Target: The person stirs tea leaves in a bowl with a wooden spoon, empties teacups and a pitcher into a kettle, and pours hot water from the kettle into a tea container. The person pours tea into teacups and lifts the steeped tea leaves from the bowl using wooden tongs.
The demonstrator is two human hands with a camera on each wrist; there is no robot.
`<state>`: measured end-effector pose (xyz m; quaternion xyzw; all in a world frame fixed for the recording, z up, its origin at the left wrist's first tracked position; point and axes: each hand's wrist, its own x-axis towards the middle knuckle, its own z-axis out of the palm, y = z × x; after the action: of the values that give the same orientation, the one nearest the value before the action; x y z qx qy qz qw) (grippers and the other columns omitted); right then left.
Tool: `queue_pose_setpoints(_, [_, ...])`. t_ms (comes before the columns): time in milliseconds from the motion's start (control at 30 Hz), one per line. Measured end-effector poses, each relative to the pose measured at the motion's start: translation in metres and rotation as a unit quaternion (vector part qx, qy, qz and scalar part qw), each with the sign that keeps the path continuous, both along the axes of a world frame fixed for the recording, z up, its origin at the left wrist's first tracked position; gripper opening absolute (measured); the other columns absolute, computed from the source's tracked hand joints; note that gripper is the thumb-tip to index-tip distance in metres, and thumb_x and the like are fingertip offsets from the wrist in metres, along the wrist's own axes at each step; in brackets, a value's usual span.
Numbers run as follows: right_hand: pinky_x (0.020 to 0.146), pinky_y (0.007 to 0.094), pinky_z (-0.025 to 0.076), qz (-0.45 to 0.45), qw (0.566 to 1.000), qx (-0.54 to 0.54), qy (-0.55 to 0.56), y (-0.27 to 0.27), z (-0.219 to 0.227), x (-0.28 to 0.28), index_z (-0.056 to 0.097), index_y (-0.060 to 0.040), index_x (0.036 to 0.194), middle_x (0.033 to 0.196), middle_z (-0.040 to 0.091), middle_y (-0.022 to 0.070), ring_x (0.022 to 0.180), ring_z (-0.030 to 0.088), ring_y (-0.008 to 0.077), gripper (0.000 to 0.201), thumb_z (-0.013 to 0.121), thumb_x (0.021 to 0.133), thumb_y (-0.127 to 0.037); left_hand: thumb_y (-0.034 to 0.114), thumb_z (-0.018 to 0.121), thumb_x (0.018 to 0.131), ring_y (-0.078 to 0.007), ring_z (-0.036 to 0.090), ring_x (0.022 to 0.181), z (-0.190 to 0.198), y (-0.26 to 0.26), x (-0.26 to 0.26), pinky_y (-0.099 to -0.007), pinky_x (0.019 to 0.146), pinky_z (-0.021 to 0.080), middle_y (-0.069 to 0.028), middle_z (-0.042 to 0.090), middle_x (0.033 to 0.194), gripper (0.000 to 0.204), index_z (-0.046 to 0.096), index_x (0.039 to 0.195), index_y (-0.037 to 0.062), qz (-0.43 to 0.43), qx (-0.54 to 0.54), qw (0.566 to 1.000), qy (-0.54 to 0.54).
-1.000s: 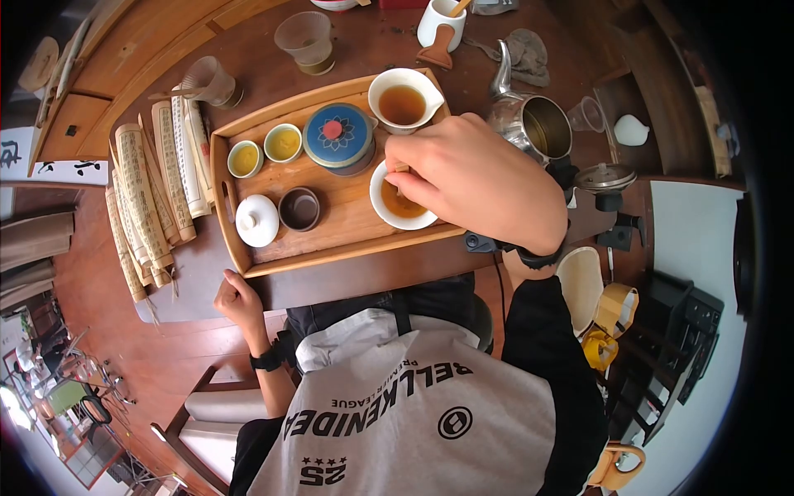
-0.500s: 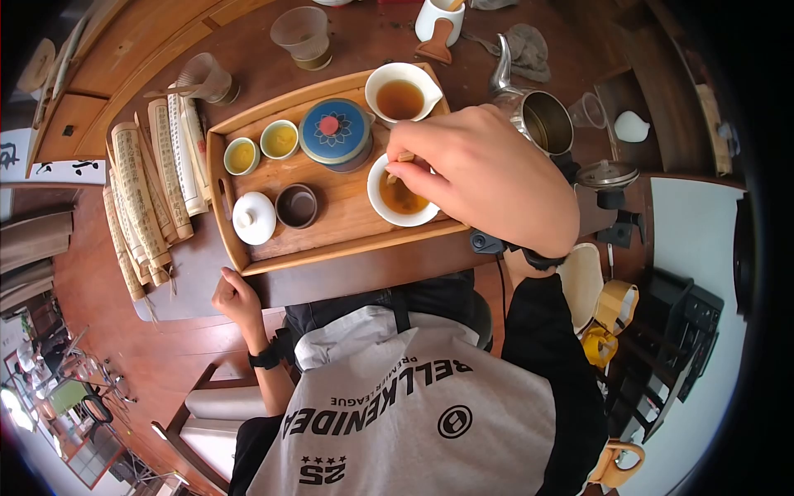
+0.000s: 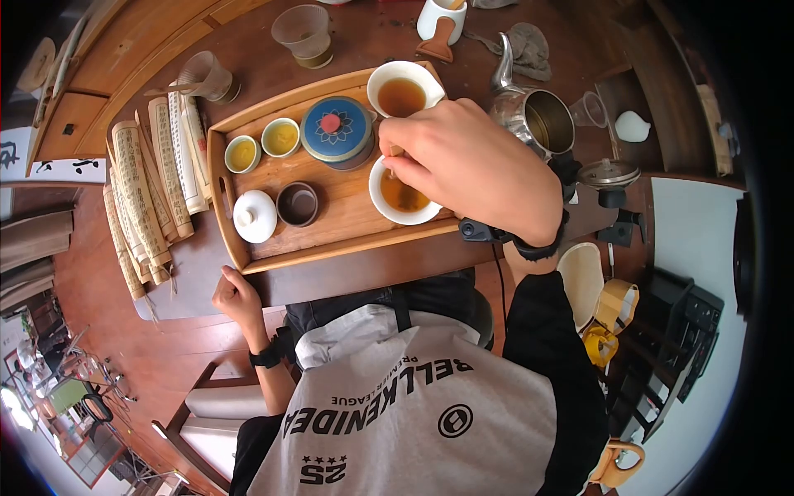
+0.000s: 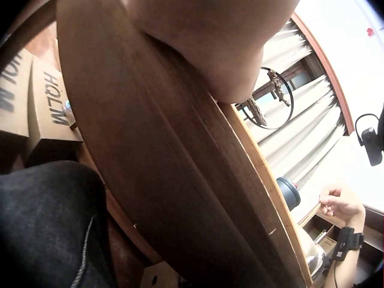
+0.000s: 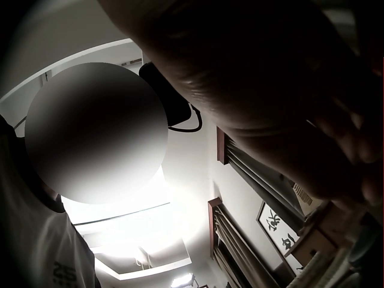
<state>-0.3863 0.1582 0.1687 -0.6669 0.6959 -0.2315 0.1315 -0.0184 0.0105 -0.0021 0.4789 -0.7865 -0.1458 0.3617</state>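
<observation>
In the head view, my right hand is over a white spouted bowl of amber tea with dark bits at its bottom. Thumb and fingers pinch a thin wooden stick, whose lower end is mostly hidden by the hand. Behind it stands a second white spouted bowl of tea. Both sit at the right end of a wooden tray. My left hand rests at the table's front edge by the tray's near left corner, holding nothing, fingers loosely curled. The right wrist view is dark, its fingers mostly hidden.
On the tray are a blue lidded jar, two small cups of yellow tea, a dark cup and a white lid. Rolled scrolls lie left. A metal kettle stands right, plastic cups behind.
My right hand and the stick shift slightly over the near bowl, dipping left, with the pinch kept. The left hand stays at the table edge.
</observation>
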Motion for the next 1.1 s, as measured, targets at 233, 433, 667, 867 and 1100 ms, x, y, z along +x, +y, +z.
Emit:
queue_pose_setpoints(233, [0.059, 0.0399, 0.05, -0.027, 1.0, -0.01, -0.007, 0.014, 0.02, 0.001, 0.061, -0.0031, 0.086, 0.07, 0.065, 0.0122, 0.064, 0.065, 0.031, 0.01, 0.066, 0.088, -0.012, 0.014, 0.05, 0.105, -0.0115, 0.025, 0.049, -0.002, -0.001, 0.001, -0.0372, 0.046, 0.02, -0.0073, 0.03, 0.05, 0.05, 0.039, 0.059, -0.0036, -0.001, -0.003, 1.0, 0.002])
queue_pose_setpoints(433, [0.058, 0.0399, 0.049, -0.022, 1.0, -0.003, -0.011, 0.016, 0.02, 0.0, 0.062, -0.0028, 0.086, 0.069, 0.065, 0.0123, 0.062, 0.065, 0.031, 0.01, 0.067, 0.088, -0.011, 0.014, 0.05, 0.105, -0.012, 0.024, 0.049, -0.003, -0.002, 0.002, -0.0373, 0.046, 0.019, -0.0074, 0.028, 0.051, 0.051, 0.037, 0.058, -0.0031, -0.005, -0.011, 1.0, -0.005])
queue_pose_setpoints(667, [0.063, 0.0409, 0.052, 0.003, 0.999, 0.035, 0.006, 0.009, 0.009, -0.001, 0.062, -0.002, 0.085, 0.072, 0.068, 0.0124, 0.065, 0.066, 0.0318, 0.011, 0.066, 0.089, -0.012, 0.015, 0.05, 0.105, -0.0126, 0.024, 0.048, -0.003, -0.002, 0.001, -0.0375, 0.046, 0.019, -0.0077, 0.028, 0.05, 0.052, 0.037, 0.058, -0.0029, -0.004, -0.019, 1.0, -0.01])
queue_pose_setpoints(867, [0.062, 0.0439, 0.055, -0.014, 1.0, -0.003, 0.004, 0.02, 0.024, 0.003, 0.063, 0.0008, 0.081, 0.069, 0.065, 0.0179, 0.069, 0.068, 0.0358, 0.015, 0.065, 0.087, -0.012, 0.014, 0.05, 0.105, -0.0129, 0.025, 0.048, -0.002, -0.001, 0.002, -0.038, 0.046, 0.02, -0.0086, 0.029, 0.05, 0.052, 0.037, 0.058, -0.003, -0.001, -0.005, 1.0, -0.004])
queue_pose_setpoints(1100, [0.064, 0.0435, 0.055, -0.012, 0.999, 0.046, 0.015, 0.018, 0.022, 0.006, 0.063, 0.0001, 0.08, 0.071, 0.066, 0.0175, 0.072, 0.069, 0.0354, 0.014, 0.065, 0.087, -0.012, 0.011, 0.05, 0.104, -0.0155, 0.026, 0.046, -0.001, -0.002, 0.002, -0.0384, 0.045, 0.021, -0.0101, 0.033, 0.049, 0.05, 0.04, 0.057, -0.0038, -0.003, -0.015, 1.0, -0.017])
